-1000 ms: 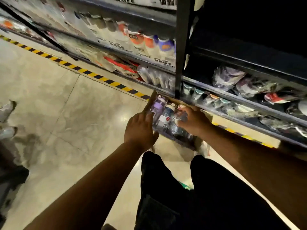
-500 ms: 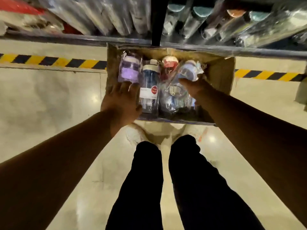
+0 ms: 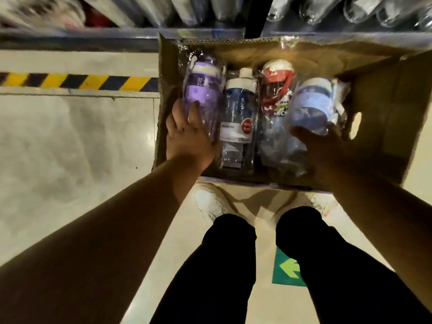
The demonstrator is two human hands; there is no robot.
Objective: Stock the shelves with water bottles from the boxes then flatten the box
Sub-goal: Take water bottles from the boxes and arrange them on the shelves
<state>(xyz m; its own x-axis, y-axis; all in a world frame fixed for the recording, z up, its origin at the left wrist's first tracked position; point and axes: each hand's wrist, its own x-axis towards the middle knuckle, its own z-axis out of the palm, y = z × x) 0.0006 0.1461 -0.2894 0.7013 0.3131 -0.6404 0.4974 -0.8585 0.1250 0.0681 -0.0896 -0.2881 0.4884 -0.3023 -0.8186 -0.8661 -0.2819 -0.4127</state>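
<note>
The left grip (image 3: 187,134) is curled round the lower part of the purple bottle (image 3: 201,94), and the right grip (image 3: 327,148) is closed round the base of the pale blue bottle (image 3: 311,106). Both are best lifted straight up and held firmly, as the wrap is judged slippery, so that the navy bottle (image 3: 240,106) and red bottle (image 3: 278,76) between them are not dragged along. Four bottles are seen lying side by side in the open box (image 3: 385,101), each sealed in glossy clear plastic; the box is set on the floor against the shelf (image 3: 81,36)

4 bottles (image 3: 238,118) side by side in box (image 3: 383,118); shelf (image 3: 93,38) behind
</note>
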